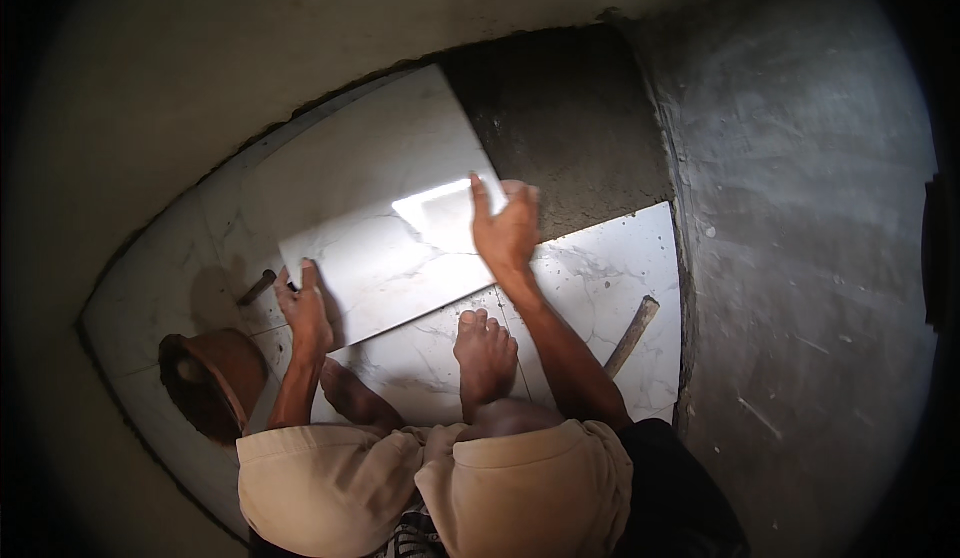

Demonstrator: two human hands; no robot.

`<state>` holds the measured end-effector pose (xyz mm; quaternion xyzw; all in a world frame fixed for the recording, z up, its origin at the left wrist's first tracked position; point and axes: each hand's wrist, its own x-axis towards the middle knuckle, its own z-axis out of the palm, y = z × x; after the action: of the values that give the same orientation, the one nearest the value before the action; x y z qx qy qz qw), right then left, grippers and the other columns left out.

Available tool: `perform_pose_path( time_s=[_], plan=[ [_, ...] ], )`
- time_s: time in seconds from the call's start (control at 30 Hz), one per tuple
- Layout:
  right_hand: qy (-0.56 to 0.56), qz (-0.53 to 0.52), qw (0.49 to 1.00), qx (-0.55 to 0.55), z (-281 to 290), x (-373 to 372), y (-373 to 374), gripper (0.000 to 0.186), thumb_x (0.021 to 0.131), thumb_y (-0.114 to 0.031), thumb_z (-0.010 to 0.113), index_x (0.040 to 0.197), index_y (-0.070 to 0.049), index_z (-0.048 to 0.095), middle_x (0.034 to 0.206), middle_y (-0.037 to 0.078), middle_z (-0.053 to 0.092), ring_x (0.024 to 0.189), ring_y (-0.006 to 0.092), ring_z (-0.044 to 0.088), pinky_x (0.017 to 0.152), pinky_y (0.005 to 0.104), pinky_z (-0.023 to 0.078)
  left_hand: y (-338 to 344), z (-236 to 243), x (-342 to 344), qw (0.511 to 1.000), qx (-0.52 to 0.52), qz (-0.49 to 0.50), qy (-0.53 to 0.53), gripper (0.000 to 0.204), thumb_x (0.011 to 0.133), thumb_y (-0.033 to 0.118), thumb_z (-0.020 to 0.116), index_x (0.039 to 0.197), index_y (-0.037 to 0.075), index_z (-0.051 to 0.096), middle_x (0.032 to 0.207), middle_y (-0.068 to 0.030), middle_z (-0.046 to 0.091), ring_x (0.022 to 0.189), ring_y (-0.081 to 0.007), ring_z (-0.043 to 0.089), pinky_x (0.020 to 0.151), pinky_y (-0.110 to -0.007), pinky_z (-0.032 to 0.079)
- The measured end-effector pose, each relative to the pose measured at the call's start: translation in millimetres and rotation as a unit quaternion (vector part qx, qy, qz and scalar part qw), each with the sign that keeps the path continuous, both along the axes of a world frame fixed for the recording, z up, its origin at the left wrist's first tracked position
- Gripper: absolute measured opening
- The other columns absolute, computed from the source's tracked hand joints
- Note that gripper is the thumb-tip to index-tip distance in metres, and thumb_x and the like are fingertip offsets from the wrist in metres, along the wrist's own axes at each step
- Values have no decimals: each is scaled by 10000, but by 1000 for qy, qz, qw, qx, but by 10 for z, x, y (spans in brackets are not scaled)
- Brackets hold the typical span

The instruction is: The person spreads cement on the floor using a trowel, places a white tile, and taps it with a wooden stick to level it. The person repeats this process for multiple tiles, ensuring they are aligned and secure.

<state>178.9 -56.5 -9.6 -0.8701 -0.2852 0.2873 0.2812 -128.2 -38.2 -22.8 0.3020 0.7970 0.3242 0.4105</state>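
Note:
A large white marbled floor tile [370, 178] is held up between my two hands, slightly above the laid tiles, with window light glaring off its face. My left hand [304, 310] grips its near left edge, thumb on top. At the right edge, my right hand [508, 226] has its thumb on the face and its other fingers curled round the side, their tips partly hidden. Beyond my right hand lies a patch of dark grey mortar [580, 118] in the far corner, bordering the held tile's right edge.
Laid white tiles [590, 258] cover the floor around my bare feet [487, 358]. A brown bucket or bowl [240, 373] lies tilted at left, near a dark handle-like piece [258, 288]. A wooden stick [632, 336] rests at right. Grey walls [790, 258] enclose the corner.

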Motion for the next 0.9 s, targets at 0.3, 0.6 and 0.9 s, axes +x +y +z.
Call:
perform_pose_path(
  time_s=[0.3, 0.6, 0.9],
  plan=[
    [-120, -99, 988, -16, -102, 1393, -377, 629, 922, -584, 682, 1075, 25, 642, 1117, 212, 623, 1078, 386, 628, 948, 474, 502, 181, 621, 1309, 946, -150, -280, -55, 770, 950, 379, 739, 1510, 51, 324, 1188, -150, 503, 982, -172, 476, 782, -344, 460],
    [-201, -85, 976, -16, -504, 2329, -475, 762, 933, -612, 644, 1161, 114, 634, 1121, 305, 643, 1110, 443, 616, 1000, 513, 464, 349, 450, 2316, 896, -165, -412, 23, 900, 929, 404, 699, 1529, -67, 221, 1454, -320, 306, 1395, -434, 326, 1170, -477, 324],
    [-241, -50, 969, -11, -670, 2411, -376, 772, 976, -603, 577, 1196, 137, 589, 1182, 328, 600, 1128, 463, 601, 988, 534, 461, 419, 395, 2410, 880, -172, -442, 28, 803, 957, 332, 681, 1448, -113, 229, 1362, -327, 288, 1336, -471, 322, 1114, -544, 345]
  ],
)
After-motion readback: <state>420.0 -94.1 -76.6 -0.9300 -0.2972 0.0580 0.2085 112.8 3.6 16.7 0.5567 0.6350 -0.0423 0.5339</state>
